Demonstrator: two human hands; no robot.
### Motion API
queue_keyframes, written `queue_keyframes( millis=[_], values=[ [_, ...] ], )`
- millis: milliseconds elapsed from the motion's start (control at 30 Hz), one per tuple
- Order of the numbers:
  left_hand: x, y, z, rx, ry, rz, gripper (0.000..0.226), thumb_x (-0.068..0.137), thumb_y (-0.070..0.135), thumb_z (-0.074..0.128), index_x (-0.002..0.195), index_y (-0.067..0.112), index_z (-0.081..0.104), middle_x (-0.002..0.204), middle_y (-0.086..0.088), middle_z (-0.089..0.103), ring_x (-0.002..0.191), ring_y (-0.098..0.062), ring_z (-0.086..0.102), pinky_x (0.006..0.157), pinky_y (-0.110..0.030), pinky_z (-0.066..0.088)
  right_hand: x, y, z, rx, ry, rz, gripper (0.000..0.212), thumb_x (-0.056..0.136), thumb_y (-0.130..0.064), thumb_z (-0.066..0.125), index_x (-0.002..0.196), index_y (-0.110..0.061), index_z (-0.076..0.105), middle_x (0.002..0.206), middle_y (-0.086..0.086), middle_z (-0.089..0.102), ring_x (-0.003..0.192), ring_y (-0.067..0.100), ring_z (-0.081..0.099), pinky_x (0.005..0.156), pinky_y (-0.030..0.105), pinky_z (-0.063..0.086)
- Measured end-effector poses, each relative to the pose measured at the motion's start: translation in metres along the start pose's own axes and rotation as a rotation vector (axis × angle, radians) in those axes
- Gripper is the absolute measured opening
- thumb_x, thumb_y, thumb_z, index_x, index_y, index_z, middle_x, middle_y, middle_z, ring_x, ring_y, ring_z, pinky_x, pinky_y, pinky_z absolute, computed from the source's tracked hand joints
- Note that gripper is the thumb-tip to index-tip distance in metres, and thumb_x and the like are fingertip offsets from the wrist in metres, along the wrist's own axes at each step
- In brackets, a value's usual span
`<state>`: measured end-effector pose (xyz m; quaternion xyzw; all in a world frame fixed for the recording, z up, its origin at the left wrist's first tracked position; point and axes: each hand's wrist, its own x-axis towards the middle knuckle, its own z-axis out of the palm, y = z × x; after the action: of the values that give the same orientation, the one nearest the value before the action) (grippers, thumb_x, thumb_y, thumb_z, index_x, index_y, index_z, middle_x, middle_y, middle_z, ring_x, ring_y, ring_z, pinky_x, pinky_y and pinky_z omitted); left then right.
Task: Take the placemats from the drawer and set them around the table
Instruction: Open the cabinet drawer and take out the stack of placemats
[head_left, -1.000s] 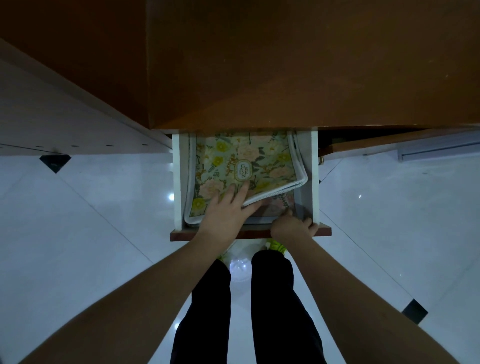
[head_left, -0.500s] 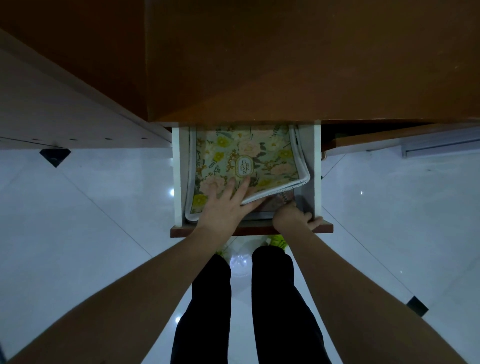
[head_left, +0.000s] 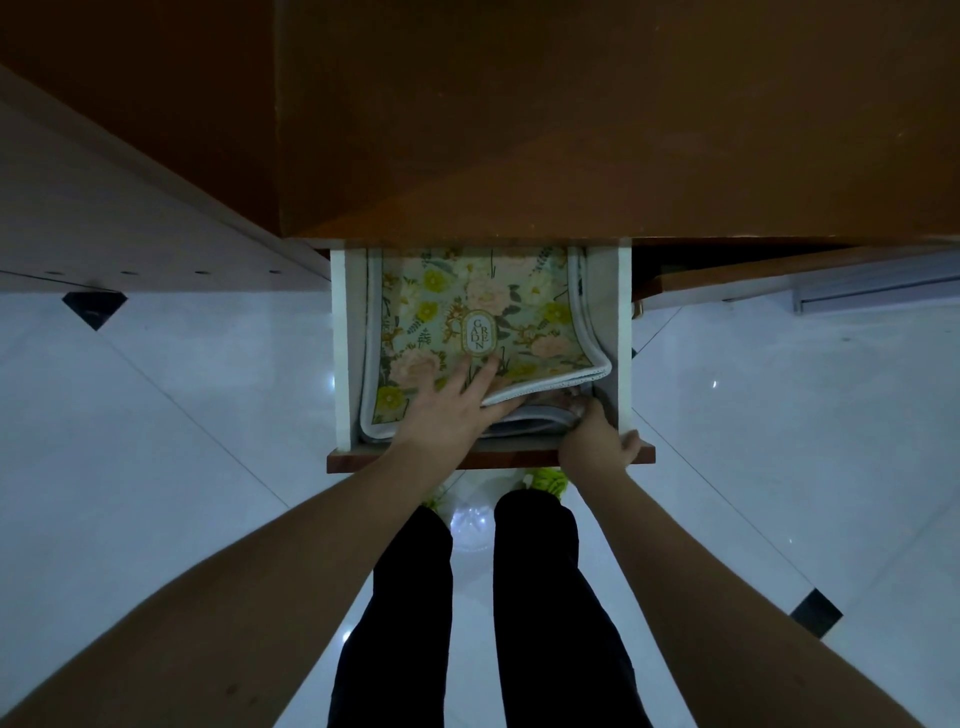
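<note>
Right now the work sits at its first step, getting the mats out: the white-walled pull-out drawer with a dark wood front (head_left: 621, 322) stands open beneath the brown wooden counter (head_left: 571, 130), and a stack of floral-printed placemats with pale stitched edging (head_left: 467, 312) lies inside it, filling most of the floor of the drawer. The left hand (head_left: 447, 413) lies flat on the top mat with its fingers straight and spread, pressing near the front edge, with nothing gripped that can be seen. The right hand (head_left: 595, 434) is at the front right corner of the drawer, its fingers curled down toward the lower mats beneath the raised right corner of the upper ones; whether it has actually pinched a mat edge cannot be told, since the fingertips are hidden in shadow. The mats look soft and floppy, so they would likely sag or slide apart if lifted by one corner. As I judge it, the next move calls for both hands to gather the whole stack by its front edge, or slide under it, and draw it up and out past the drawer front. Below are dark trouser legs (head_left: 540, 597) and a glossy white tiled floor (head_left: 182, 415).
</note>
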<state>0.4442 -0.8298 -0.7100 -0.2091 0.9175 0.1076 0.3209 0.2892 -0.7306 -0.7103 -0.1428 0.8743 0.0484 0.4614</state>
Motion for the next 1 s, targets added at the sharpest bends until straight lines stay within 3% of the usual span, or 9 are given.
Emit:
queue_keyframes(
  millis=[67, 167, 333, 500, 633, 733, 833, 933, 1000],
  values=[
    [-0.001, -0.002, -0.002, -0.016, 0.029, 0.017, 0.085, 0.095, 0.023, 0.057, 0.157, 0.042, 0.002, 0.163, -0.016, 0.017, 0.142, -0.04, 0.031, 0.106, -0.063, 0.031, -0.008, 0.004, 0.004, -0.052, 0.072, -0.109, 0.063, 0.088, -0.001, 0.04, 0.148, -0.021, 0.032, 0.13, 0.012, 0.058, 0.136, 0.028, 0.04, 0.121, 0.046, -0.003],
    [-0.001, 0.001, 0.003, -0.059, 0.127, 0.045, 0.088, 0.083, 0.015, 0.069, 0.155, 0.041, 0.025, 0.151, -0.016, 0.042, 0.124, -0.04, 0.052, 0.094, -0.059, 0.045, -0.027, 0.015, 0.006, -0.003, 0.154, -0.274, 0.054, 0.089, 0.004, 0.04, 0.134, -0.023, 0.052, 0.129, 0.01, 0.06, 0.135, 0.025, 0.042, 0.121, 0.045, 0.001],
    [-0.006, 0.0, -0.013, -0.174, 0.044, -0.038, 0.092, 0.093, -0.002, 0.046, 0.155, 0.044, -0.004, 0.164, -0.011, 0.009, 0.136, -0.038, 0.034, 0.098, -0.049, 0.044, -0.033, 0.042, 0.016, -0.102, 0.384, -0.508, 0.02, 0.089, -0.009, 0.051, 0.097, -0.01, 0.07, 0.094, 0.009, 0.071, 0.103, 0.033, 0.063, 0.105, 0.05, 0.038],
    [-0.004, -0.012, -0.02, -0.191, 0.104, -0.022, 0.102, 0.089, -0.011, 0.047, 0.154, 0.045, -0.008, 0.163, -0.01, 0.007, 0.133, -0.039, 0.035, 0.085, -0.045, 0.053, -0.024, 0.032, 0.01, -0.286, 0.357, -0.625, 0.048, 0.085, -0.032, 0.03, 0.08, -0.013, 0.074, 0.088, 0.007, 0.073, 0.096, 0.033, 0.066, 0.096, 0.051, 0.046],
    [-0.007, -0.025, -0.037, -0.138, 0.14, 0.015, 0.097, 0.088, -0.006, 0.051, 0.156, 0.039, 0.0, 0.165, -0.011, -0.006, 0.138, -0.038, 0.029, 0.086, -0.044, 0.048, -0.012, 0.006, -0.003, -0.5, 0.107, -0.524, 0.086, 0.074, -0.044, -0.002, 0.114, -0.015, 0.068, 0.132, 0.01, 0.057, 0.13, 0.033, 0.042, 0.109, 0.047, 0.026],
    [-0.005, -0.032, -0.032, -0.104, 0.244, 0.083, 0.088, 0.081, -0.001, 0.064, 0.151, 0.033, 0.022, 0.163, -0.014, 0.002, 0.134, -0.041, 0.038, 0.079, -0.048, 0.052, -0.001, -0.008, -0.007, -0.553, -0.004, -0.485, 0.076, 0.084, -0.045, 0.004, 0.142, -0.019, 0.046, 0.156, 0.009, 0.032, 0.141, 0.032, 0.024, 0.114, 0.047, 0.016],
    [-0.003, -0.036, -0.022, -0.124, 0.306, 0.104, 0.081, 0.062, 0.003, 0.082, 0.127, 0.028, 0.04, 0.155, -0.012, 0.023, 0.118, -0.04, 0.052, 0.063, -0.047, 0.056, 0.007, -0.017, -0.009, -0.616, -0.136, -0.506, 0.083, 0.077, -0.048, 0.001, 0.151, -0.028, 0.032, 0.162, 0.004, 0.02, 0.148, 0.029, 0.014, 0.119, 0.051, 0.004],
    [-0.003, -0.035, -0.016, -0.106, 0.323, 0.113, 0.073, 0.061, 0.004, 0.083, 0.126, 0.024, 0.055, 0.152, -0.014, 0.034, 0.118, -0.039, 0.052, 0.065, -0.049, 0.058, 0.009, -0.019, -0.01, -0.615, -0.182, -0.529, 0.07, 0.091, -0.047, 0.005, 0.152, -0.024, 0.03, 0.162, 0.0, 0.021, 0.149, 0.023, 0.011, 0.119, 0.053, 0.0],
    [-0.004, -0.033, -0.015, -0.102, 0.332, 0.09, 0.068, 0.066, 0.005, 0.081, 0.129, 0.023, 0.061, 0.15, -0.015, 0.041, 0.117, -0.038, 0.052, 0.068, -0.049, 0.057, 0.008, -0.014, -0.008, -0.568, -0.108, -0.585, 0.085, 0.082, -0.05, -0.005, 0.146, -0.019, 0.042, 0.159, 0.001, 0.029, 0.149, 0.021, 0.015, 0.119, 0.054, 0.0]
  ],
)
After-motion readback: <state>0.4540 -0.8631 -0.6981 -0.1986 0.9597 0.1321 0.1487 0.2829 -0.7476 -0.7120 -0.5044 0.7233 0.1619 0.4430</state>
